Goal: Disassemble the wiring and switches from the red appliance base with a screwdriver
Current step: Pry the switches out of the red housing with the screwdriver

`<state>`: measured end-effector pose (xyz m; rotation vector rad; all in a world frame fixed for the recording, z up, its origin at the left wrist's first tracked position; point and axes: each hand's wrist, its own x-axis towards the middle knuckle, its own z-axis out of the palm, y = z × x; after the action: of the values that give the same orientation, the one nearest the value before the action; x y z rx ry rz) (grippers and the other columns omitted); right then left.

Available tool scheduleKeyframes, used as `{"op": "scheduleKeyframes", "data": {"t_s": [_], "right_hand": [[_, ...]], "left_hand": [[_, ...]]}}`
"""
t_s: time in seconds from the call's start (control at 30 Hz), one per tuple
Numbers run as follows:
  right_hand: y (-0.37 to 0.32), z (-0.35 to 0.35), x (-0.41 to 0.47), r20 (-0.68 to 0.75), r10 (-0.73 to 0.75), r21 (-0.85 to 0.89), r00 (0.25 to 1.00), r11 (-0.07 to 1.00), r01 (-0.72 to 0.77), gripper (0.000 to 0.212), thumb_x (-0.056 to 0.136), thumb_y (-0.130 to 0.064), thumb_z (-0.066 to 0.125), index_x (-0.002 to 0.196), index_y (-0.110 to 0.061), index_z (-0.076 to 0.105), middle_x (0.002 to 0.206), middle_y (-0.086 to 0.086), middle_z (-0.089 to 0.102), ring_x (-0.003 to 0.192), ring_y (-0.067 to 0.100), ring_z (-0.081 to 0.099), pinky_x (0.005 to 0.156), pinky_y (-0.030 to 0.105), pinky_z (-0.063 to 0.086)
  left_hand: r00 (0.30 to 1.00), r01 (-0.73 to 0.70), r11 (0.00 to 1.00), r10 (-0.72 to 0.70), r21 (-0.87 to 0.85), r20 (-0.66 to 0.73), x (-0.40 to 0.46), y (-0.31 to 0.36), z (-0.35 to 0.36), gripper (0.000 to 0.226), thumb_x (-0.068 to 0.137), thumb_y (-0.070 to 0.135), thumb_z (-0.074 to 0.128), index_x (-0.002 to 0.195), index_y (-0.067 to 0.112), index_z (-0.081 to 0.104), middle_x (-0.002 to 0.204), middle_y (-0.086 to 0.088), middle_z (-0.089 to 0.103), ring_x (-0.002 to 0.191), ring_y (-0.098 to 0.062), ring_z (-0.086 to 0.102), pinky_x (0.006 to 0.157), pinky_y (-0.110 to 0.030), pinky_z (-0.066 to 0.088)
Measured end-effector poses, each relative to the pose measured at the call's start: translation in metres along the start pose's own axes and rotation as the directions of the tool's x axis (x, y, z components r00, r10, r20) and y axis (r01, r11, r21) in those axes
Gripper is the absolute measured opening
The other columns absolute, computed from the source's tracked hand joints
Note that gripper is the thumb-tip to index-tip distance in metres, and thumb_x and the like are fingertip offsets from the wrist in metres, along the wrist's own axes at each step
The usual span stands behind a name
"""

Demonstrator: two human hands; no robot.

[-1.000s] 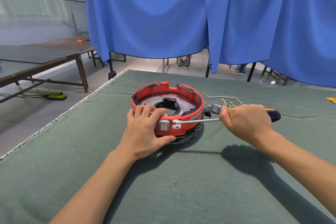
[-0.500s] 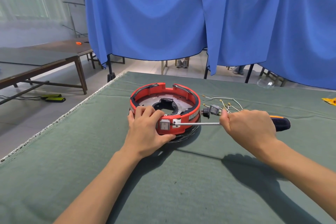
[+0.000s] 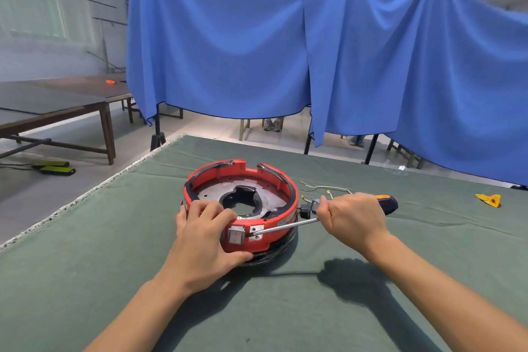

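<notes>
The red appliance base point(image 3: 274, 180) is a round ring with a grey metal plate inside, standing on the green cloth. My left hand point(image 3: 204, 237) grips its near left rim, thumb under the edge, fingers over the top. A white rocker switch point(image 3: 236, 235) sits in the near wall beside that hand. My right hand point(image 3: 353, 218) holds the screwdriver point(image 3: 385, 203) by its black and orange handle. Its steel shaft runs left and the tip meets the white plate right of the switch. Loose wires point(image 3: 325, 188) with small connectors and black switches point(image 3: 308, 208) lie right of the base.
The green cloth-covered table point(image 3: 285, 308) has its left edge running diagonally. A yellow scrap point(image 3: 489, 199) lies at the far right. Blue curtains point(image 3: 257, 37) hang behind on stands. Wooden tables point(image 3: 57, 106) stand at the left across the floor.
The view has tilted up slightly. My right hand has drawn a little closer to the base with the screwdriver, its tip staying at the plate beside the switch. My left hand keeps its grip.
</notes>
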<state>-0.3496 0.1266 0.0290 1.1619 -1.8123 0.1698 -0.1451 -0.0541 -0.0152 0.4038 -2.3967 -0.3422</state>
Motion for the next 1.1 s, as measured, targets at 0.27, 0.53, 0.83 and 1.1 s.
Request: {"op": "scheduleKeyframes", "data": {"t_s": [0.27,0.53,0.83,1.1], "right_hand": [[0.004,0.008,0.014,-0.001,-0.063,0.043,0.998,0.997,0.063,0.05,0.083,-0.02,0.038,0.034,-0.014,0.043,0.033,0.002,0.046,0.027,0.022,0.044,0.037,0.022,0.037],[0.004,-0.007,0.0,0.032,-0.003,-0.006,0.999,1.0,0.003,0.054,0.085,-0.024,0.037,0.032,-0.014,0.044,0.032,0.001,0.045,0.026,0.021,0.042,0.039,0.018,0.03],[-0.008,-0.036,-0.018,0.125,0.086,-0.113,0.988,0.991,-0.072,0.047,0.072,-0.013,0.07,0.032,-0.012,0.047,0.028,0.004,0.041,0.021,0.02,0.038,0.043,0.017,0.02],[-0.006,-0.031,-0.022,0.267,0.12,-0.232,0.956,0.971,-0.057,0.05,0.086,-0.025,0.063,0.04,-0.017,0.045,0.041,0.002,0.054,0.035,0.025,0.052,0.047,0.02,0.008]], "left_hand": [[1.0,-0.004,1.0,0.004,0.005,0.007,0.003,0.002,0.0,0.056,0.055,0.06,0.076,0.096,0.024,0.063,0.093,0.011,0.051,0.1,-0.018,0.04,0.096,-0.054,0.032],[0.999,0.044,0.997,-0.043,0.069,-0.019,0.0,0.007,0.001,0.058,0.059,0.059,0.077,0.102,0.024,0.062,0.1,0.009,0.053,0.107,-0.02,0.043,0.1,-0.057,0.03],[0.996,0.09,0.99,-0.087,0.108,-0.035,0.0,0.015,0.002,0.058,0.064,0.061,0.072,0.108,0.026,0.06,0.108,0.007,0.052,0.115,-0.02,0.041,0.104,-0.057,0.026],[0.993,0.119,0.99,-0.117,0.075,-0.03,0.003,0.017,0.005,0.062,0.061,0.064,0.071,0.111,0.028,0.059,0.11,0.009,0.049,0.116,-0.016,0.034,0.108,-0.055,0.018]]}}
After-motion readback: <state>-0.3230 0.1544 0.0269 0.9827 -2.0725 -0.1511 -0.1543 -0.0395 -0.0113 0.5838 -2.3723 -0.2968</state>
